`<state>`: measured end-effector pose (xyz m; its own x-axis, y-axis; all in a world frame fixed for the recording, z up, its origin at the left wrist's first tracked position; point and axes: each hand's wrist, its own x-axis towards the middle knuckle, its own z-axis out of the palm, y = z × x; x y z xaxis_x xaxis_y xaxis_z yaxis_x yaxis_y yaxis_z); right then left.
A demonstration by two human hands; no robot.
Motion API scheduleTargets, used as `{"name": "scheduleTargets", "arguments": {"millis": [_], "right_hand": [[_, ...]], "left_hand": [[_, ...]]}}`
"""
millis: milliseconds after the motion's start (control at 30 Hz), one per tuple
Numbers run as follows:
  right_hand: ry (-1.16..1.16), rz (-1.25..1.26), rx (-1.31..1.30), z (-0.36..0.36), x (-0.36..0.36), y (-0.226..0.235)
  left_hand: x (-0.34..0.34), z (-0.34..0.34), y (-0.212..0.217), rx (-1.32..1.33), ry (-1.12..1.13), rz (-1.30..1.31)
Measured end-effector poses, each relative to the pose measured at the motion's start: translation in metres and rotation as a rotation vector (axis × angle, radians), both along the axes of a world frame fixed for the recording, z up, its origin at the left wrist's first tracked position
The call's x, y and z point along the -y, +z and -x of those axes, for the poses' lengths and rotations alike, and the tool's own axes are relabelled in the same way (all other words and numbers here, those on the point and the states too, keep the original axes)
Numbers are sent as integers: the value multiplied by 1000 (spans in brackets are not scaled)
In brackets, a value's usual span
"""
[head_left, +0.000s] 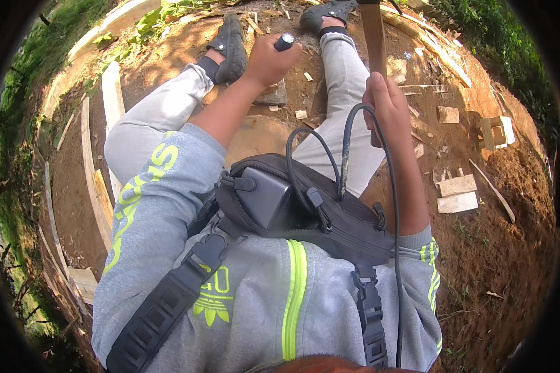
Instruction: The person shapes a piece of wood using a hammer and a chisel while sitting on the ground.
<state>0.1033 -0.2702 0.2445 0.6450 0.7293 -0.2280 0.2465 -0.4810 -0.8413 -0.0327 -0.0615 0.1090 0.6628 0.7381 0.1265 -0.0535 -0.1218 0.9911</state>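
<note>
My left hand (269, 61) is closed round a dark-handled chisel (284, 41), held between my spread legs. Its shiny round butt end points up, and my fist hides the lower part. My right hand (384, 102) grips the wooden handle of a hammer (373, 40), raised on the right side. The hammer's dark head is mostly cut off at the upper edge of the view. Below my left hand, a greyish block (272, 94) lies on the ground, partly behind my forearm. Small wood chips (301, 114) are scattered round it.
A black pouch (354, 239) with looping cables is strapped at my waist. Long planks (113, 99) lie to the left. On the right are wood offcuts (457, 193) and a small box-like wooden piece (496, 133). Bare soil and green plants surround the spot.
</note>
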Motion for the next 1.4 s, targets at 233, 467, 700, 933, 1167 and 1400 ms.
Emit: {"name": "scheduleTargets", "arguments": {"millis": [233, 467, 700, 933, 1167, 1400], "right_hand": [[56, 89, 114, -22, -66, -146], [286, 118, 186, 17, -103, -212], [179, 148, -6, 16, -114, -241], [294, 114, -45, 10, -116, -251], [241, 79, -96, 10, -119, -257], [206, 125, -215, 10, -125, -272]], "left_hand": [[-31, 1, -10, -4, -101, 164], [-46, 1, 7, 144, -141, 400], [-55, -12, -5, 172, -110, 398], [-64, -21, -9, 201, -240, 418], [-48, -16, -5, -29, -217, 65], [24, 35, -14, -3, -443, -618]]}}
